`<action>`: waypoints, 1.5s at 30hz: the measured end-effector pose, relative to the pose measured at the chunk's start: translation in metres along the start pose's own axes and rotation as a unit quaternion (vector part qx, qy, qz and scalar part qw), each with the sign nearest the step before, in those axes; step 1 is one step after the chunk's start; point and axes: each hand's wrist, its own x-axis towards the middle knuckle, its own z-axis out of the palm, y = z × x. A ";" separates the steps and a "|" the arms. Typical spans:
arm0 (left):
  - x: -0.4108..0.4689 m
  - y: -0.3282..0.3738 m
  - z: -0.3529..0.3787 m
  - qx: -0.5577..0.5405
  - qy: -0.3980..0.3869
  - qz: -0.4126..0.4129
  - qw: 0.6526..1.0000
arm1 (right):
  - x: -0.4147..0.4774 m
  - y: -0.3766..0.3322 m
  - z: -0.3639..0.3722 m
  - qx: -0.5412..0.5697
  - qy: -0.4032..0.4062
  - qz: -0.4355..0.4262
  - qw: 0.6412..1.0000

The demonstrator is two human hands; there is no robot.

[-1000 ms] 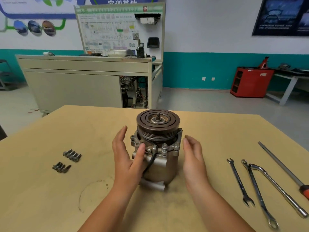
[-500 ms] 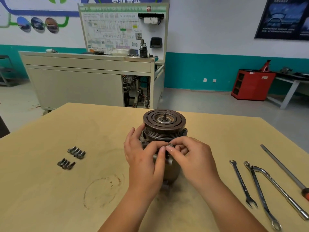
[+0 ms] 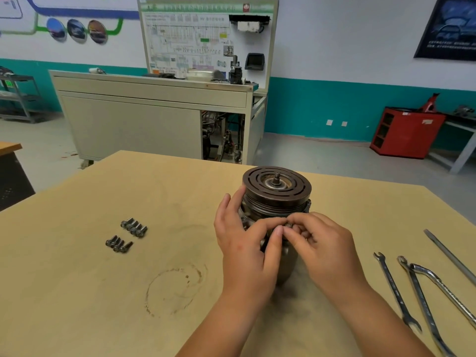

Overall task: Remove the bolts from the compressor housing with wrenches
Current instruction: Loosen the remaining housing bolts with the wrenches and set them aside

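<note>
1. The compressor (image 3: 277,199) is standing upright near the middle of the table (image 3: 77,279), with its round pulley (image 3: 277,182) on top.
2. The left hand (image 3: 244,248) is holding the compressor at its 9 o'clock side. The fingers are curling round the pulley and the body, and the thumb is reaching across the front.
3. The right hand (image 3: 324,248) is sitting at the compressor's 5 o'clock side. Its fingertips are pinching a small bolt (image 3: 288,224) at 6 o'clock, just under the pulley.
4. The two hands are meeting at that bolt, with the left thumb tip touching the right fingertips.
5. Two little bunches of loose bolts (image 3: 134,228) are lying at 9 o'clock from the compressor, well apart from it.
6. Two flat wrenches (image 3: 396,292) are lying side by side at 4 o'clock, near the right arm. A bent wrench (image 3: 443,287) is lying beside them, its head touching the second one.
7. A long rod (image 3: 448,253) is lying farther out at 3 o'clock.
8. A brown ring mark (image 3: 175,289) is showing on the table at 7 o'clock.
</note>
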 end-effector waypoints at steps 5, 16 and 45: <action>0.003 0.000 0.001 -0.002 0.007 0.015 1.000 | 0.001 0.003 0.000 -0.005 -0.001 -0.024 1.000; -0.007 -0.002 -0.002 -0.027 0.031 0.104 0.994 | -0.008 0.013 -0.019 0.065 -0.037 0.054 0.996; 0.011 0.006 -0.014 0.002 0.021 0.124 0.992 | -0.001 -0.031 -0.086 0.315 -0.219 0.375 0.844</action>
